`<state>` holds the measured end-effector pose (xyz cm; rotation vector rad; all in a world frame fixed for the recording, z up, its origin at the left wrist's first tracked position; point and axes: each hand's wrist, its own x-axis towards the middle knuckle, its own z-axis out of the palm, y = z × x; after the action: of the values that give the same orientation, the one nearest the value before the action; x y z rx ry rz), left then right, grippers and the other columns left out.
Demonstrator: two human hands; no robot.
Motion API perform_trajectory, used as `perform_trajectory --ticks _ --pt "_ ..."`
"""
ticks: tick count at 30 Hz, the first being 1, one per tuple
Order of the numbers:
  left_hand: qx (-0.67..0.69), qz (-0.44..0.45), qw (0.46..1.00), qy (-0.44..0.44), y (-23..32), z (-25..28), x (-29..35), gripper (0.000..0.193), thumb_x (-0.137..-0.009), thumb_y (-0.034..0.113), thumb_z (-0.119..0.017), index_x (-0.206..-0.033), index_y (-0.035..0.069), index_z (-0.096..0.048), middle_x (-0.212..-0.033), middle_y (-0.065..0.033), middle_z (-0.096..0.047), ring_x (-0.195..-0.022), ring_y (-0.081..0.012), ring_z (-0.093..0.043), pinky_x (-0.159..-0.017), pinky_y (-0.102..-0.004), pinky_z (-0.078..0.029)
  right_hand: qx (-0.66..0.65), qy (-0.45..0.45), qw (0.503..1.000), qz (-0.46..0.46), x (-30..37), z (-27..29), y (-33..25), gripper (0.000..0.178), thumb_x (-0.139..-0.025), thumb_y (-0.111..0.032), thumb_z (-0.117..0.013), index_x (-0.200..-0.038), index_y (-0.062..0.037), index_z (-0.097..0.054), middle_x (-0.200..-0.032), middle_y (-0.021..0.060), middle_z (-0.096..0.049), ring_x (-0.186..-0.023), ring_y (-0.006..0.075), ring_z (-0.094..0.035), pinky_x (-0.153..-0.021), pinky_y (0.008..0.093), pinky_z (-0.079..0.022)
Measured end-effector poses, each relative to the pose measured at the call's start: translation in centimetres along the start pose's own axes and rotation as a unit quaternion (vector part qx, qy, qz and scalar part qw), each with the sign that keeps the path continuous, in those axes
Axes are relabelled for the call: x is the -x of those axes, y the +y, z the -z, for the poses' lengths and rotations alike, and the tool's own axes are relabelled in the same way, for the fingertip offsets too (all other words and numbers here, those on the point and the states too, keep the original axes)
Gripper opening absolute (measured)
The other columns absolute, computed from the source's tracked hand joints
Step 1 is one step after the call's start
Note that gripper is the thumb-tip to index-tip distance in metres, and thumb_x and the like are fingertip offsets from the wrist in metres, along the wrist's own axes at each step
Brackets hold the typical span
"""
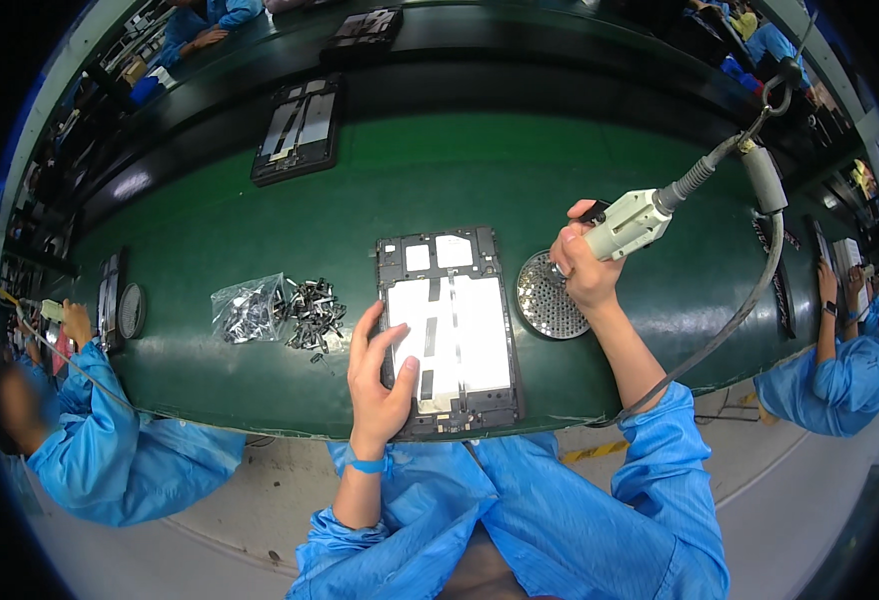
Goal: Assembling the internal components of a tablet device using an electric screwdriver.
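An opened tablet point(480, 335) with a black frame and white battery panels lies at the near edge of the green bench, straight in front of me. My left hand point(380, 385) rests on its left side, fingers spread and holding nothing. In my right hand point(590, 270) is a pale electric screwdriver point(628, 226), gripped at its lower body. Its tip is hidden behind my fingers, over a round screw tray point(554, 308) with a perforated face, just right of the tablet.
Left of the tablet sit a clear plastic bag point(250, 310) and a pile of small black parts point(315, 312). Another opened tablet point(298, 130) lies farther back. The screwdriver's cable point(760, 290) loops down on the right. Co-workers in blue sit at both sides.
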<state>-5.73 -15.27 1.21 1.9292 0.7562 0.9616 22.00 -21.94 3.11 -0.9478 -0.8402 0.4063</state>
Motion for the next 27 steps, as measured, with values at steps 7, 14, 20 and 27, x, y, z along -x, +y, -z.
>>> perform_trajectory --ticks 7,14,20,27 --pt "-0.174 -0.212 0.949 -0.158 6.9 -2.5 -5.6 0.023 -0.070 0.009 -0.071 -0.091 0.005 -0.063 -0.097 -0.0089 -0.056 -0.099 -0.0312 -0.047 -0.085 -0.0422 -0.035 0.021 0.005 1.000 -0.007 0.0 0.2 -0.3 0.023 -0.084 -0.002 -0.052 -0.106 0.0000 -0.044 -0.058 -0.0004 -0.045 -0.042 0.0072 -0.039 -0.046 0.0249 -0.038" --pt "-0.188 -0.212 0.926 -0.249 3.7 -12.2 -11.3 0.024 -0.067 0.016 -0.075 -0.087 0.007 -0.066 -0.083 -0.0071 -0.056 -0.091 -0.0269 -0.048 -0.078 -0.0408 -0.032 0.000 0.003 1.000 0.004 0.2 0.6 0.1 0.023 -0.085 0.001 -0.054 -0.106 0.0010 -0.044 -0.060 -0.0006 -0.044 -0.044 0.0068 -0.040 -0.045 0.0235 -0.038" --pt "-0.151 -0.244 0.928 -0.236 1.9 -13.8 -11.5 0.008 -0.066 0.010 -0.074 -0.070 0.008 -0.068 -0.075 -0.0027 -0.055 -0.087 -0.0226 -0.049 -0.076 -0.0394 -0.030 -0.035 0.012 0.999 0.011 -0.2 0.7 -0.5 0.023 -0.085 0.003 -0.055 -0.105 0.0016 -0.045 -0.065 -0.0008 -0.044 -0.046 0.0065 -0.041 -0.044 0.0219 -0.037" --pt "-0.109 -0.240 0.943 -0.204 1.2 -13.6 -11.9 0.013 -0.067 0.007 -0.073 -0.079 0.009 -0.071 -0.079 -0.0007 -0.056 -0.089 -0.0207 -0.050 -0.078 -0.0394 -0.028 -0.039 0.015 0.999 0.032 -0.6 1.7 -0.3 0.023 -0.084 0.002 -0.056 -0.105 0.0018 -0.045 -0.064 -0.0001 -0.045 -0.046 0.0064 -0.041 -0.044 0.0220 -0.037"
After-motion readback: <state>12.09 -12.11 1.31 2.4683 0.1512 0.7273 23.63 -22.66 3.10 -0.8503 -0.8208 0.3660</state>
